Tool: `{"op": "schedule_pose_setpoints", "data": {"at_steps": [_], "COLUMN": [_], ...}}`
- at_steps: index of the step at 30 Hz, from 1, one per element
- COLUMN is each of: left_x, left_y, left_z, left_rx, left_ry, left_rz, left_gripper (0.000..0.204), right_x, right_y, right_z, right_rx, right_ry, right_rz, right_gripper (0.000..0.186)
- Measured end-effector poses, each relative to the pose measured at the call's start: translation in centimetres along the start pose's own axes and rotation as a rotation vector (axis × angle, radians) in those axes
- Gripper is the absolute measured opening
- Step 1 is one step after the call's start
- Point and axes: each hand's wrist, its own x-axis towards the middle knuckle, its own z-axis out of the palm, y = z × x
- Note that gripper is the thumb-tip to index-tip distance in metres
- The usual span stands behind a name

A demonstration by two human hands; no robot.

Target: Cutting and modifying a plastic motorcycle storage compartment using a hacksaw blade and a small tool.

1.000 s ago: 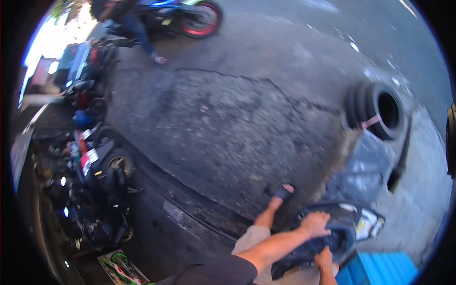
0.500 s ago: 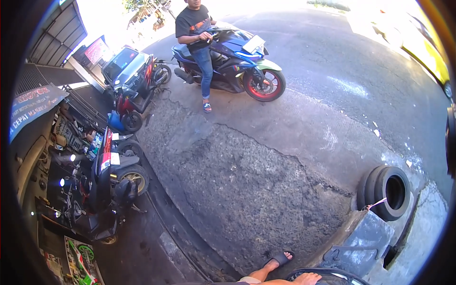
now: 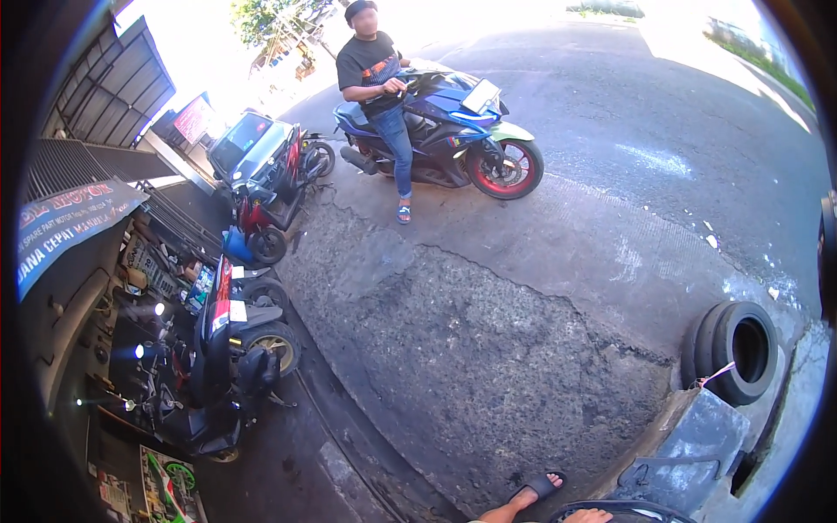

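At the lower edge, my left hand (image 3: 588,516) lies on a dark, curved-rimmed thing (image 3: 649,505), mostly cut off, so its kind is unclear. The fingers look laid out flat over it, and only part of the hand shows. My right hand is out of the picture. Just left of the hand, my foot in a dark sandal (image 3: 542,485) is planted on the rough pavement. Beyond the dark thing is a grey concrete block (image 3: 697,440) with a bent dark bar on it. Black tyres (image 3: 724,353) stand together past the block.
A person (image 3: 381,96) sits astride a blue motor scooter (image 3: 453,131) with red wheels. Parked motorcycles (image 3: 248,336) line the left, before an open-fronted shop with a blue banner (image 3: 78,227). A car (image 3: 253,152) stands farther off. A groove (image 3: 375,444) crosses the ground.
My view has turned a little left and up, so the scene sits farther right and lower. The yellow vehicle at the right has left the picture. Less of my hand and forearm shows.
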Motion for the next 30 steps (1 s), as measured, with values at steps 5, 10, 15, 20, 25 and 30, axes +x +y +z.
{"op": "schedule_pose_setpoints", "data": {"at_steps": [5,10,15,20,25,30], "left_x": [1.7,3.5,-0.4,1.4,3.1,2.0], "left_y": [10.2,18.5,3.1,2.5,10.1,12.9], "left_z": [-1.8,-1.3,-7.3,0.0,-0.3,-1.9], "left_rx": [-0.286,-0.554,-0.276,0.032,-0.28,-0.538], "left_ry": [-0.069,-0.112,0.233,0.504,0.236,0.009], "left_rz": [-0.013,-0.071,-0.035,-0.039,-0.022,-0.094], "left_gripper": [0.063,0.08,0.091,0.09,0.088,0.087], "right_x": [-1.3,-0.9,0.8,2.1,1.6,0.0], "right_y": [-0.3,-1.6,3.8,5.6,6.5,0.2], "right_z": [0.2,-1.0,3.2,2.4,2.9,-0.3], "right_rx": [-0.049,-0.141,-0.372,-0.325,-0.227,-0.143], "right_ry": [0.117,0.147,0.188,0.088,0.009,0.332], "right_rz": [0.023,0.061,-0.101,-0.209,-0.152,-0.264], "right_gripper": [0.041,0.049,0.046,0.035,0.032,0.038]}}
